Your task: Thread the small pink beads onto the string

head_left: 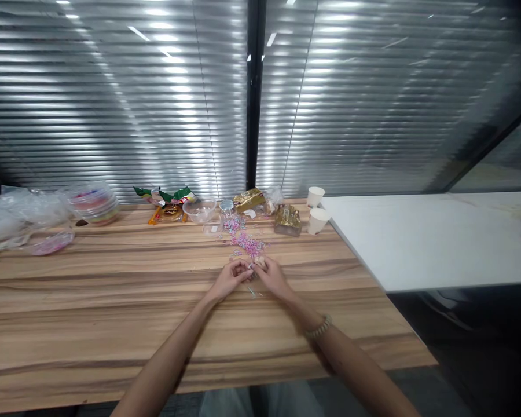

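Note:
My left hand [231,278] and my right hand [272,277] meet over the wooden table, fingertips almost touching. Both are closed in a pinch around something small and whitish [250,266], too small to name. A beige bit [260,263] shows at my right fingers; I cannot tell whether it is held. Just beyond my hands lies a loose heap of small pink, purple and pale pieces [248,244], which trails back to a clear jar [231,219] with more of them. Below my fingertips, a few thin pale bits [253,293] rest on the wood.
Gold packets [287,219] and two white paper cups [318,220] stand at the back right. A clear bowl [200,211], green snack wrappers [169,196] and stacked plastic containers [93,204] are further left. A white table [438,243] adjoins on the right; blinds hang behind.

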